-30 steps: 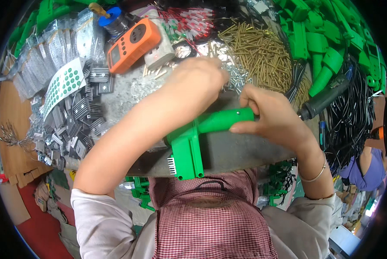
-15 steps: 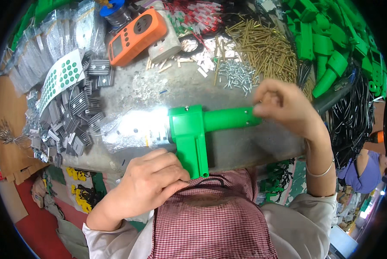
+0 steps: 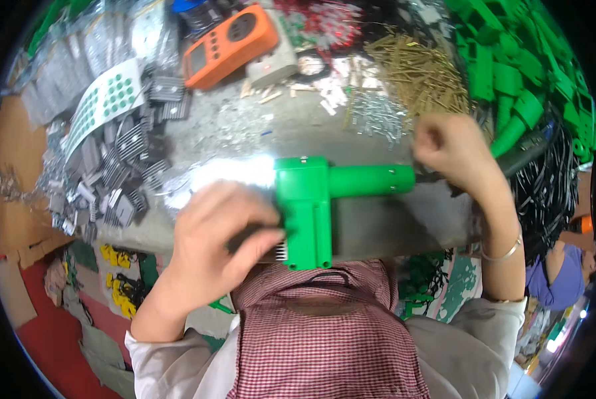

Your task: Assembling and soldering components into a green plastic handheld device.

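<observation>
A green plastic tool housing [image 3: 302, 209] with a round green handle [image 3: 371, 179] lies at the table's near edge, handle toward the right. Small screws show on the handle and the top of the housing. At the housing's lower left side, a strip of grey metal fins [image 3: 281, 251] peeks out. My left hand [image 3: 215, 233] is at the housing's left side, thumb and fingers apart, blurred by motion. Just beyond the handle's end, my right hand [image 3: 459, 149] has its fingers curled together; whatever they hold is hidden. A dark cable-like piece [image 3: 429, 177] shows by the handle's end.
Grey finned metal blocks [image 3: 131, 139] and a sheet of green dot stickers [image 3: 108, 100] lie left. An orange meter [image 3: 231, 46], silver screws [image 3: 377, 116] and brass-coloured rods [image 3: 421, 73] are at the back. Green housings [image 3: 510, 73] and black cables [image 3: 544, 186] crowd the right.
My left hand has left the housing's lower end and moved up along its left side, its fingers opening. My right hand has drawn away from the handle's end. The whole view has shifted slightly.
</observation>
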Demonstrator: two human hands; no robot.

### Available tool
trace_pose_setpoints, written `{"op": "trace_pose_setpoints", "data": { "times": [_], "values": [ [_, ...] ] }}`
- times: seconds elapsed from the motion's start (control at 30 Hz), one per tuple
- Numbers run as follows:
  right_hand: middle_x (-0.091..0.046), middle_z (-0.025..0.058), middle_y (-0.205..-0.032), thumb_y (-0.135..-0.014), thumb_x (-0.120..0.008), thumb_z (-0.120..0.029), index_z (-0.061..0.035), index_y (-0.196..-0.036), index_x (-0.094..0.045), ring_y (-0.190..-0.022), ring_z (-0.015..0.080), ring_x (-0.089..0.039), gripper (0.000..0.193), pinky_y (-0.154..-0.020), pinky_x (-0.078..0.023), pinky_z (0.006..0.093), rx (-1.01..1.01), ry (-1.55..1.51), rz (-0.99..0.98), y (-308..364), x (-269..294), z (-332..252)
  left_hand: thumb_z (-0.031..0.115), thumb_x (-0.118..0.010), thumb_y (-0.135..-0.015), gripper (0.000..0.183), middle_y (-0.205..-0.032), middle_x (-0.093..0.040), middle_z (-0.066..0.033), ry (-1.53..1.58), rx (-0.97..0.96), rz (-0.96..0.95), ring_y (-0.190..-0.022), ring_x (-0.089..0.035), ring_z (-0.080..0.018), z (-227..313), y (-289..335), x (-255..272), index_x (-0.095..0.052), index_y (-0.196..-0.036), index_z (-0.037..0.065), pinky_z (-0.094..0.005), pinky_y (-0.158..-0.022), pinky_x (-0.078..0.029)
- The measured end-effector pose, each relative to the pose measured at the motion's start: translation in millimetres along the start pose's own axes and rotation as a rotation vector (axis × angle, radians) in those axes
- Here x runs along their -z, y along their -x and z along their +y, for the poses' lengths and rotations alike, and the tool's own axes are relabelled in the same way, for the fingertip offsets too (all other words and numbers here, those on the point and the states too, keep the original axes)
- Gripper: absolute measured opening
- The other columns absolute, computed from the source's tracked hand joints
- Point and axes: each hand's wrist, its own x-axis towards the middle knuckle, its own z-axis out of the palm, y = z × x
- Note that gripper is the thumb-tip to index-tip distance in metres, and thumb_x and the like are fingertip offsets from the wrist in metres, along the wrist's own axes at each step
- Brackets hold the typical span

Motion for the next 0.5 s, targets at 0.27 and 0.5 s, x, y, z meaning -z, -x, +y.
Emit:
{"op": "trace_pose_setpoints", "data": {
  "times": [0.27, 0.5],
  "values": [
    [-0.061, 0.0070, -0.074, -0.075, -0.072, 0.001, -0.0024, -0.082, -0.063, -0.058, 0.0198, -0.059, 0.012, -0.053, -0.047, 0.0290, 0.290, -0.476, -0.030, 39.6, -11.7, -76.4, 0.024, -0.080, -0.075, 0.041, -0.106, -0.065, -0.0116, -0.048, 0.014, -0.009, -0.101, -0.059, -0.0334, -27.6, -30.7, -23.6, -0.067, -0.105, 0.001, -0.0401, -0.091, -0.046],
    [-0.056, 0.0061, -0.078, -0.076, -0.075, -0.009, -0.0071, -0.084, -0.060, -0.066, 0.0225, -0.061, 0.017, -0.054, -0.050, 0.0339, 0.556, -0.355, -0.040, 63.5, -51.6, -101.4, 0.029, -0.082, -0.074, 0.047, -0.105, -0.066, -0.0132, 0.058, 0.082, -0.087, -0.098, -0.062, -0.0318, -28.5, -33.7, -22.9, -0.066, -0.108, 0.001, -0.0388, -0.090, -0.048]
  ]
}}
